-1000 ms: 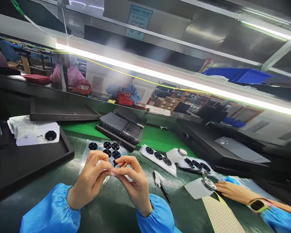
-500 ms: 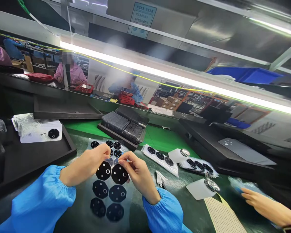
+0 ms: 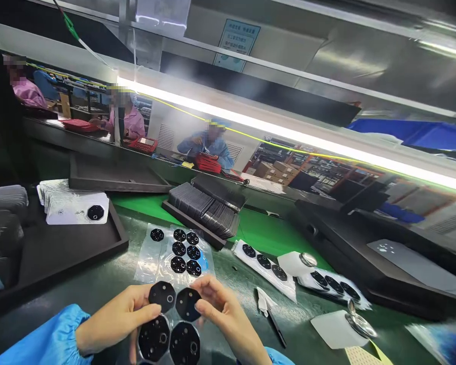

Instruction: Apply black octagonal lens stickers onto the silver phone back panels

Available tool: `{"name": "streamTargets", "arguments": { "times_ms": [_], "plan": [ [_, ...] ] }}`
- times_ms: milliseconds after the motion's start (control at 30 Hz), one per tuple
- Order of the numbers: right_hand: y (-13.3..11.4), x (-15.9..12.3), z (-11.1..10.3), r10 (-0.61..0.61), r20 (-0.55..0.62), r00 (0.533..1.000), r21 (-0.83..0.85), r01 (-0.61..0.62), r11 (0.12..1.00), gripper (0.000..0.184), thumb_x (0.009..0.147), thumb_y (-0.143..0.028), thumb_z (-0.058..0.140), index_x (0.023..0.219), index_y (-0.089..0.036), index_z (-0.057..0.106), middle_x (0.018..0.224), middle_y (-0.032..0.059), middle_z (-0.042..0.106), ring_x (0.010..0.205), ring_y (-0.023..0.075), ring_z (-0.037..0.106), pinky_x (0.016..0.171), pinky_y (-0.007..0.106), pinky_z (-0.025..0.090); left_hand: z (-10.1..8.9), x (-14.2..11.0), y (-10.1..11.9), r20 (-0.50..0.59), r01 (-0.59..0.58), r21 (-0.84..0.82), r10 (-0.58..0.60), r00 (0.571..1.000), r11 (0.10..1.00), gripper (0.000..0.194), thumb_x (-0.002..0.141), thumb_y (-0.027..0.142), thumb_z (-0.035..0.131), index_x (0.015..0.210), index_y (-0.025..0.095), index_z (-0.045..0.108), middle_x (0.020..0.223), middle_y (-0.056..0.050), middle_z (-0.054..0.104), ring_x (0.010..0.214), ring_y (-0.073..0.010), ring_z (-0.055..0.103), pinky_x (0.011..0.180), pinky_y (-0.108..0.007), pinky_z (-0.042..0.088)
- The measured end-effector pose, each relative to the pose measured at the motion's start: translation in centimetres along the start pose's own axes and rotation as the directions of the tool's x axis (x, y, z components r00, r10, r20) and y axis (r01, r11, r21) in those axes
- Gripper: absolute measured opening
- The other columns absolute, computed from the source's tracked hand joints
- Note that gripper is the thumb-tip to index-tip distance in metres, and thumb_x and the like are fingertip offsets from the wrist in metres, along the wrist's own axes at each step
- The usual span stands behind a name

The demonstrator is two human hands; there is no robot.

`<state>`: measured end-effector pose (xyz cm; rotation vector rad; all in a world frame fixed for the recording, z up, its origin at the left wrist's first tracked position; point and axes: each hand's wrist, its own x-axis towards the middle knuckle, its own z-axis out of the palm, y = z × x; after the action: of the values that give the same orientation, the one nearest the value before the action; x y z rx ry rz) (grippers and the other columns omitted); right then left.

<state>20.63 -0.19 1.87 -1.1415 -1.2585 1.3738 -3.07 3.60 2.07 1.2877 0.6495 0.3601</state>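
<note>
Both hands hold a clear film sheet [image 3: 185, 342] that carries rows of black octagonal pieces with small holes. My left hand [image 3: 116, 317] pinches its left edge, the thumb lying over an upper octagon. My right hand [image 3: 228, 317] grips the upper right edge between thumb and fingers. The sheet's lower end runs out of view. Just beyond my hands, more clear film [image 3: 148, 256] with smaller-looking black octagons lies on the dark green table. To the right of it rests a white strip [image 3: 256, 266] bearing several octagons.
Tweezers [image 3: 276, 327] with a crumpled white wipe lie at right, near two white bottles [image 3: 329, 327] with metal tops. A black tray [image 3: 72, 253] with stacked white plates [image 3: 76, 205] is at left. Behind stands a rack of dark panels [image 3: 197, 203]. Co-workers sit beyond.
My hands have moved down and apart, nearer to me, with the film sheet between them. The view has shifted, and the other person's hand at right is no longer visible.
</note>
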Motion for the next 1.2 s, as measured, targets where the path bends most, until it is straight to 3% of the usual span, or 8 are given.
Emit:
{"name": "streamTargets", "arguments": {
  "times_ms": [167,367,500,667,767,900,1033,1200],
  "plan": [
    [2.4,2.5,0.2,0.106,0.002,0.994,-0.086,-0.105,0.991,0.051,0.074,-0.067,0.069,0.083,-0.019,0.055,0.074,-0.0002,0.060,0.059,0.0150,0.065,0.044,0.022,0.050,-1.7,0.7,-0.1,-0.081,0.026,0.056,-0.021,0.996,0.998,0.047,0.091,0.048,0.060,0.126,0.017,0.053,0.066,0.003,0.060,0.035,-0.0049,0.049,0.032,-0.012,0.034],
    [2.9,7.1,0.9,-0.036,-0.001,0.999,-0.358,0.033,0.933,0.054,0.098,-0.062,0.033,0.103,-0.017,0.061,0.089,0.0058,0.067,0.067,0.0149,0.069,0.057,0.027,0.057,-4.7,0.4,0.9,-0.229,0.029,0.113,-0.002,0.973,0.993,0.061,0.091,0.053,0.059,0.139,0.019,0.042,0.074,0.002,0.061,0.047,-0.0083,0.055,0.036,-0.014,0.045],
    [3.3,10.8,0.8,-0.150,-0.043,0.988,-0.566,0.100,0.818,0.030,0.098,-0.038,0.054,0.120,-0.019,0.060,0.119,0.0081,0.063,0.097,0.0180,0.065,0.083,0.037,0.057,-7.1,-0.6,2.3,-0.246,0.029,0.142,0.007,0.969,0.989,0.065,0.090,0.052,0.060,0.142,0.018,0.040,0.073,0.001,0.064,0.044,-0.0078,0.054,0.038,-0.015,0.048],
    [4.6,13.7,0.2,-0.240,-0.089,0.967,-0.759,0.090,0.645,0.033,0.096,-0.035,0.059,0.125,-0.018,0.058,0.126,0.0088,0.060,0.105,0.0214,0.063,0.089,0.043,0.055,-9.0,-1.8,3.4,-0.379,0.027,0.149,0.032,0.925,0.989,0.068,0.086,0.054,0.065,0.140,0.018,0.045,0.060,0.005,0.055,0.044,-0.0100,0.051,0.037,-0.018,0.050],
    [5.4,14.0,-1.1,-0.289,-0.135,0.948,-0.829,0.052,0.557,0.033,0.096,-0.035,0.059,0.124,-0.019,0.058,0.126,0.0088,0.060,0.105,0.0212,0.063,0.089,0.042,0.055,-10.1,-2.6,3.3,-0.475,0.016,0.126,0.046,0.879,0.992,0.066,0.082,0.054,0.070,0.135,0.019,0.051,0.059,0.006,0.050,0.047,-0.0110,0.051,0.037,-0.019,0.050],
    [6.7,12.6,-4.4,-0.340,-0.207,0.918,-0.889,-0.031,0.457,0.033,0.096,-0.034,0.058,0.126,-0.019,0.058,0.129,0.0093,0.059,0.111,0.0228,0.061,0.094,0.046,0.052,-11.3,-3.2,2.8,-0.502,0.008,0.049,0.018,0.865,0.999,0.062,0.082,0.052,0.070,0.132,0.021,0.050,0.062,0.005,0.055,0.048,-0.0108,0.051,0.037,-0.020,0.050],
    [8.2,10.3,-7.4,-0.331,-0.251,0.909,-0.920,-0.118,0.374,0.039,0.100,-0.017,0.036,0.134,-0.020,0.054,0.133,0.0098,0.062,0.119,0.0219,0.060,0.102,0.040,0.046,-11.6,-2.8,3.0,-0.524,0.003,0.017,0.006,0.852,1.000,0.058,0.080,0.052,0.073,0.125,0.022,0.054,0.064,0.004,0.056,0.049,-0.0114,0.052,0.037,-0.021,0.050],
    [9.3,8.4,-8.0,-0.297,-0.198,0.934,-0.953,-0.113,0.281,0.047,0.097,-0.016,0.033,0.141,-0.026,0.048,0.144,0.0041,0.056,0.123,0.0191,0.059,0.106,0.039,0.042,-11.0,-2.0,3.4,-0.544,-0.003,0.044,0.026,0.839,0.999,0.050,0.076,0.051,0.077,0.114,0.022,0.061,0.066,0.003,0.058,0.049,-0.0113,0.052,0.038,-0.022,0.051]
  ]
}}
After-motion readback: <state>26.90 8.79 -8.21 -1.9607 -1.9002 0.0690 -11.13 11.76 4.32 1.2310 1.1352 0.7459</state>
